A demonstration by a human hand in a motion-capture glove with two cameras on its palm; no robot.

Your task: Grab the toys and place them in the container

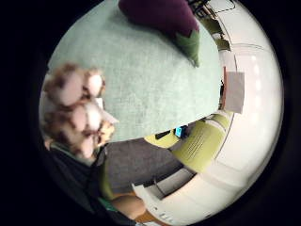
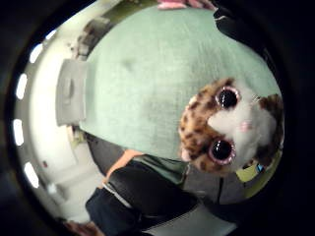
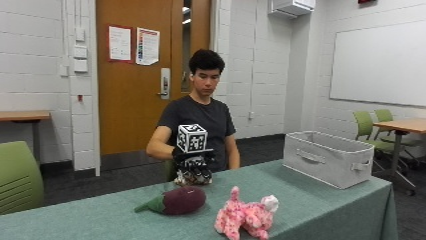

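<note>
My gloved right hand grips a brown spotted plush animal with big pink-rimmed eyes, held just above the far edge of the green-covered table. Its face fills the thumb side palm view and its paws show in the little finger side view. A purple eggplant plush lies on the cloth in front of the hand. Nearer the front edge lies a pink plush animal. The grey fabric container stands open at the table's right end.
A green chair stands off the table's left end. More green chairs and a wooden table are behind the container at the right. The person sits behind the table, the bare arm out of sight.
</note>
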